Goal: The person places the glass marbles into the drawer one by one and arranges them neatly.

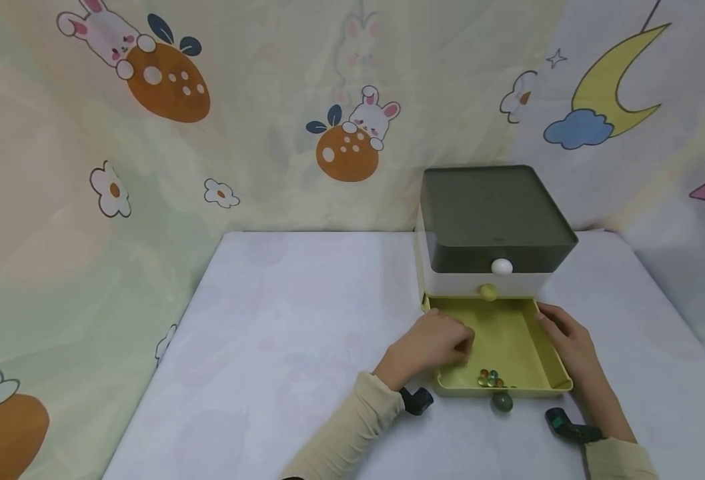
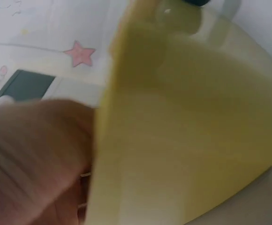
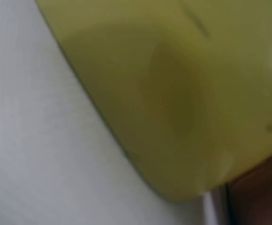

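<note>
A yellow-green drawer (image 1: 508,340) is pulled out from a small box of drawers (image 1: 496,220) with a dark green top. Several glass marbles (image 1: 490,379) lie inside, near its front wall. My left hand (image 1: 433,341) reaches over the left wall with its fingers curled down inside; I cannot tell whether they hold anything. In the left wrist view the drawer's wall (image 2: 173,131) hides part of that hand (image 2: 37,154). My right hand (image 1: 571,337) grips the right wall at its rim. The right wrist view shows mostly the drawer's outer side (image 3: 173,93).
The box stands at the back right of the white table (image 1: 292,333), against a patterned cloth (image 1: 268,100). A white knob (image 1: 501,267) and a yellow knob (image 1: 489,292) stick out of its front. A dark green knob (image 1: 502,401) is on the pulled-out drawer.
</note>
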